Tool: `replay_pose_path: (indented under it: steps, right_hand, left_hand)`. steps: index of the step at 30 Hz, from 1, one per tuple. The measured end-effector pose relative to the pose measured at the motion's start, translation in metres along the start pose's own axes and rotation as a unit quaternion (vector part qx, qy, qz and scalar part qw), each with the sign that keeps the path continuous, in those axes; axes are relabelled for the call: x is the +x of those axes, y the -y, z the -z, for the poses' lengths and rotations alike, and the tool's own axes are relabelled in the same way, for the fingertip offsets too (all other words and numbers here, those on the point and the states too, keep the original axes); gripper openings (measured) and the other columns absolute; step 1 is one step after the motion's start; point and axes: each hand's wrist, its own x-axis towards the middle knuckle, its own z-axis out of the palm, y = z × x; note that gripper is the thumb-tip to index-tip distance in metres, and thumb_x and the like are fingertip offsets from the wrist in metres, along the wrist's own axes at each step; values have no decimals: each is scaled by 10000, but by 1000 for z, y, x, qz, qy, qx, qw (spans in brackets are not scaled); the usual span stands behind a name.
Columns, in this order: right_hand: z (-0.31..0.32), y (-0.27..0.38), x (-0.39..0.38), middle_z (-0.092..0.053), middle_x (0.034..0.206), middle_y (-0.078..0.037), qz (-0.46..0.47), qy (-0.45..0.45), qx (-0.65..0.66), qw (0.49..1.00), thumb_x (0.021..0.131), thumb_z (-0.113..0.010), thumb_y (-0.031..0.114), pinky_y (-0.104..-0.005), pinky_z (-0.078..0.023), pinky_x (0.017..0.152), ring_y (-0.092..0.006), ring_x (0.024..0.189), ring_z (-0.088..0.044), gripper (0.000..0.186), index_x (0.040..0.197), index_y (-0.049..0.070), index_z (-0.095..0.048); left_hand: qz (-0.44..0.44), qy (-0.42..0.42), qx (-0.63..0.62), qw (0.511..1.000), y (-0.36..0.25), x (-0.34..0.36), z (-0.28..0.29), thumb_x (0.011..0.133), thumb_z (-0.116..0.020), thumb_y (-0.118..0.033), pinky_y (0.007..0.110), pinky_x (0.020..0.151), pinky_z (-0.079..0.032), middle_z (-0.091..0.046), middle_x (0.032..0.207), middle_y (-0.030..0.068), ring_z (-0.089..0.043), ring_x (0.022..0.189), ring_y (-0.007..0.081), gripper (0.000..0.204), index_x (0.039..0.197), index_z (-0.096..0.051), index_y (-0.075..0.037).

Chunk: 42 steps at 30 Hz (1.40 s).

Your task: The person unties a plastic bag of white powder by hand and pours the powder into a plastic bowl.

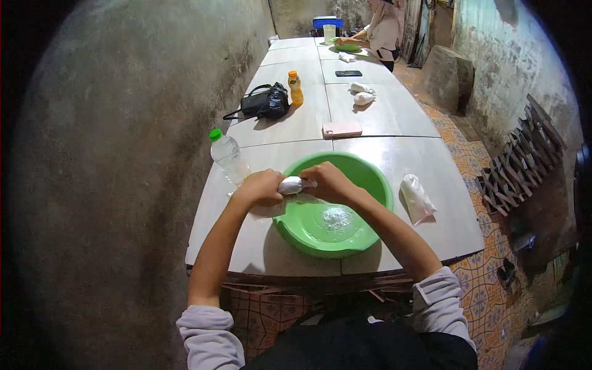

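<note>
Well, left hand and right hand grip the white bag at 10 o'clock on the green bowl; squeezing could burst it.

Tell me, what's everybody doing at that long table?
The person's left hand and right hand hold a white-filled plastic bag at the left edge of a green basin. A small heap of white powder lies inside. A second bag lies to its right; a clear bottle is on the left. Further off, a co-worker handles a green bowl.
</note>
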Motion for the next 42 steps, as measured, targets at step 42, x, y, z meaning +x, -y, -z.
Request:
replay_pose_path:
  steps: [42]
  right_hand:
    - [-4,-1,7,-636,745,-128,-40,62,-72,995,654,-713,382,-410,-450,677,-305,750,-615,341,805,86,-632]
  left_hand:
    - [-40,-63,-6,997,-5,2,1,608,-597,-124,423,701,-495,-642,796,176,-626,747,338,278,880,-649,-102]
